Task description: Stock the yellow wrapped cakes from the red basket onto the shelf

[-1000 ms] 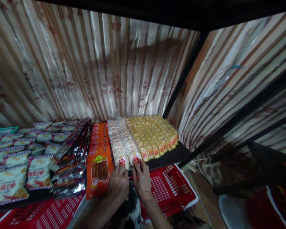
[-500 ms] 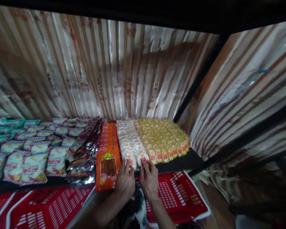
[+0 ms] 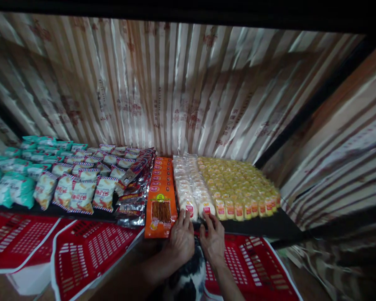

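Note:
Two rows of clear-wrapped round white crackers (image 3: 184, 192) with small red labels run back along the black shelf (image 3: 238, 228). At the front of the left row, the fingertips of my left hand (image 3: 181, 241) touch the foremost packet. My right hand (image 3: 213, 240) rests its fingertips on the front packet of the right row. Both hands have their fingers stretched forward, not wrapped round anything. Overlapping orange snack packets (image 3: 160, 188) lie just left of my left hand. Small yellow wrapped snacks (image 3: 238, 184) stand in tight rows to the right.
Dark shiny packets (image 3: 133, 205), white snack bags (image 3: 105, 192) and teal bags (image 3: 21, 190) fill the shelf leftwards. Below its edge are red baskets (image 3: 94, 251) with white rims. Striped sheeting (image 3: 144, 83) hangs behind, and a dark post (image 3: 310, 100) slants at right.
The view has swung left, so the shelf goods and both hands appear further right, and more teal bags show. The hands remain at the fronts of the two cracker rows.

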Available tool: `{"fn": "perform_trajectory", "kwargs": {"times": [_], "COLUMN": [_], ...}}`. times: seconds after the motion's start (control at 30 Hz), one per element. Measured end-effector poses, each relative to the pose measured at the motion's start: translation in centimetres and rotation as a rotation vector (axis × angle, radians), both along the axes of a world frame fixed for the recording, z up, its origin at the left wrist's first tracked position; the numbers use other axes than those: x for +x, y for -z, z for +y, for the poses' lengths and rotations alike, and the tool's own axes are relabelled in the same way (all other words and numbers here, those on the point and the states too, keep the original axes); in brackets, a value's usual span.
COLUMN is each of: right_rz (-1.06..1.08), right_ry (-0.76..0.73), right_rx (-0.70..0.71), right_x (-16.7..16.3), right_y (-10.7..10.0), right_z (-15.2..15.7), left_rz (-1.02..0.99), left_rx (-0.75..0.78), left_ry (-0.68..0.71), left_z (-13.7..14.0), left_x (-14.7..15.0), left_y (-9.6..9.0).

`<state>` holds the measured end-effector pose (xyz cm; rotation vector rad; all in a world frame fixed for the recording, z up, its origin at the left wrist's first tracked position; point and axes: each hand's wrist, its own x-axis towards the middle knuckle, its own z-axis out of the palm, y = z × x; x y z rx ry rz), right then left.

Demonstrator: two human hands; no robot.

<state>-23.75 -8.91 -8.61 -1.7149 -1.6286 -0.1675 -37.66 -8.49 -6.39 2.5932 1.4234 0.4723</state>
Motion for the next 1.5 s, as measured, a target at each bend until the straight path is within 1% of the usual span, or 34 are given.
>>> {"fn": "perform_trajectory", "kwargs": {"times": [0.13,0.23,0.4,0.57,0.73,0.9,1.0,1.13,1.2,1.33,1.4,1.5], "right_rz": [-0.001,-0.02,-0.031,-0.029,0.002,0.073,0.116,0.161,0.176,0.216,0.233,0.256], "right_ry": [-0.017,-0.029,-0.003,0.032,0.051,0.059,0.036,0.003,-0.002,-0.002,-0.007,0.007], "right_rx": [-0.011,0.011,0.029,0.01,0.013,0.003,-0.034,-0.063,-0.072,-0.041,-0.029,-0.05], "right_x": [0.3,0.3,-0.6,-2.3,-4.7,-8.0,-10.1,-12.8,-14.1,-16.6,-17.6,-18.7], "right_y": [0.7,1.3,1.8,1.6,1.3,0.0,-1.3,-2.6,-2.8,-2.7,-2.8,-3.4], "right_z": [0.2,0.1,0.1,0.0,-1.0,-2.6,-3.4,-4.4,-5.0,-6.2,-6.8,-7.2], "left_rz": [-0.043,-0.111,-0.24,-0.297,-0.297,-0.314,-0.351,-0.385,-0.392,-0.429,-0.46,-0.524], "left_rx": [-0.048,-0.062,-0.092,-0.214,-0.251,-0.202,-0.165,-0.17,-0.158,-0.109,-0.098,-0.049], "left_ry": [0.031,0.034,0.034,0.07,0.1,0.064,0.035,-0.003,-0.023,-0.043,-0.06,-0.08], "left_z": [-0.1,-0.5,-2.4,-4.9,-6.4,-6.6,-6.4,-6.8,-7.2,-7.8,-7.8,-7.3], "left_x": [-0.6,-1.3,-2.9,-4.1,-5.9,-8.7,-10.8,-13.7,-15.2,-17.9,-19.0,-20.3], "left_y": [-0.9,-1.4,-2.1,-2.0,-1.6,-2.3,-3.5,-4.8,-5.0,-4.4,-4.2,-4.4]}}
